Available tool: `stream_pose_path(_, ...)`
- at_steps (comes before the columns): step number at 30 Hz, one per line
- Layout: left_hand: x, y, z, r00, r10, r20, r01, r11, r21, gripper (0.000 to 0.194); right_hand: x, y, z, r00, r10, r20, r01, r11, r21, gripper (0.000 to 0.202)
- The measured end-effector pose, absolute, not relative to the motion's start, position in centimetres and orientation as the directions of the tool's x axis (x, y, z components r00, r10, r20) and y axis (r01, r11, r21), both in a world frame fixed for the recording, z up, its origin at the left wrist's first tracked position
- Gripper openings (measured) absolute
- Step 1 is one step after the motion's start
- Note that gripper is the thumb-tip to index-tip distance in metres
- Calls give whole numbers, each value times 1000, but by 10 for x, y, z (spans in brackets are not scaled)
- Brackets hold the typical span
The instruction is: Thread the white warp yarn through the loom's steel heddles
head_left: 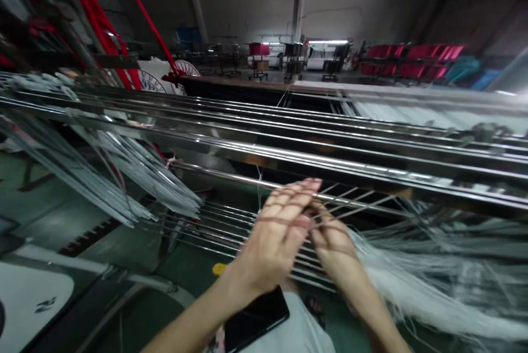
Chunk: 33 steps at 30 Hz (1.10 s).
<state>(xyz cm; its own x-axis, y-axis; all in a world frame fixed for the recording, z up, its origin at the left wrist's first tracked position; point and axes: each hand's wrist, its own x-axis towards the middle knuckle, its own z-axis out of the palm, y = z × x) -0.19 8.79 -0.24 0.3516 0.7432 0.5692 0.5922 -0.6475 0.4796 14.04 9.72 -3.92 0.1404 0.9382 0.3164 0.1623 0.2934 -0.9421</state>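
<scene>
white threads (367, 207) fan off toward 2–3 o'clock from the fingertips, long axis roughly 8-to-2 | right hand (336, 240) nearer, looks pinched on them | left hand (272, 232) at their 8–9 o'clock, can't tell its grip tbh

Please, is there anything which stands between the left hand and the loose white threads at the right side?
Yes, the right hand is between the left hand and the white threads. Between the right hand and these threads, nothing visible stands in the way.
</scene>
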Motion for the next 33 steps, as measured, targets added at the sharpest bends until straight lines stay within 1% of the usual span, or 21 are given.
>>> stream_pose_path(2, -28, 105, -21, 185, 798, 574, 771, -480, 419, 42, 153, 94, -30, 229, 929, 290, 95, 275, -957, 12)
stream_pose_path(3, -40, 114, -29, 114, 803, 585, 839, -393, 375, 40, 156, 93, -26, 279, 920, 275, 58, 270, -961, 12)
stream_pose_path(5, -60, 130, -41, 12, 823, 567, 907, -249, 341, 39, 155, 91, -20, 326, 913, 245, -31, 269, -963, 12)
stream_pose_path(6, -66, 135, -42, -9, 845, 534, 909, -216, 357, 37, 152, 92, -19, 317, 920, 230, -80, 267, -960, 12)
stream_pose_path(8, -66, 139, -36, 33, 897, 440, 849, -257, 462, 30, 143, 95, -19, 266, 947, 179, -203, 237, -950, 12)
stream_pose_path(10, -56, 131, -22, 169, 918, 360, 689, -371, 623, 24, 135, 99, -19, 254, 958, 136, -293, 211, -932, 13)
stream_pose_path(12, -38, 115, -4, 334, 885, 325, 509, -459, 728, 26, 129, 103, -17, 248, 960, 129, -293, 201, -935, 13)
stream_pose_path(13, -29, 105, 5, 403, 854, 329, 454, -499, 738, 27, 127, 104, -15, 231, 962, 145, -283, 209, -936, 12)
stream_pose_path(14, -22, 95, 12, 467, 817, 339, 427, -544, 722, 27, 125, 105, -13, 214, 963, 166, -276, 223, -935, 11)
stream_pose_path(16, -13, 80, 21, 554, 752, 357, 433, -626, 648, 26, 124, 105, -11, 208, 959, 191, -283, 246, -927, 10)
stream_pose_path(18, -16, 75, 22, 589, 741, 322, 471, -639, 608, 26, 128, 102, -11, 234, 959, 161, -310, 231, -922, 13)
stream_pose_path(20, -29, 85, 14, 572, 781, 250, 515, -579, 631, 25, 135, 96, -14, 240, 965, 101, -327, 179, -928, 17)
stream_pose_path(21, -37, 95, 8, 518, 820, 246, 536, -534, 654, 24, 139, 92, -15, 246, 964, 97, -334, 178, -925, 18)
stream_pose_path(23, -51, 119, -7, 327, 907, 266, 541, -410, 734, 23, 146, 84, -17, 316, 935, 163, -338, 271, -901, 16)
stream_pose_path(25, -56, 140, -19, 150, 966, 209, 437, -255, 863, 28, 150, 79, -18, 392, 890, 233, -323, 371, -871, 11)
stream_pose_path(26, -53, 145, -21, 124, 980, 153, 343, -187, 920, 30, 150, 79, -18, 401, 883, 242, -316, 381, -869, 10)
stream_pose_path(28, -40, 140, -17, 185, 980, 74, 169, -106, 980, 31, 148, 81, -20, 367, 905, 214, -292, 330, -898, 10)
stream_pose_path(29, -31, 131, -10, 233, 968, 88, 134, -121, 984, 30, 145, 83, -21, 339, 920, 198, -273, 298, -915, 11)
stream_pose_path(30, -21, 119, -2, 285, 948, 140, 144, -186, 972, 27, 143, 86, -21, 316, 929, 195, -253, 281, -926, 11)
stream_pose_path(31, -11, 106, 7, 345, 915, 209, 201, -289, 936, 25, 140, 88, -21, 292, 935, 203, -235, 276, -932, 10)
stream_pose_path(33, 2, 83, 24, 486, 815, 316, 359, -516, 778, 24, 137, 91, -20, 251, 940, 229, -219, 286, -933, 10)
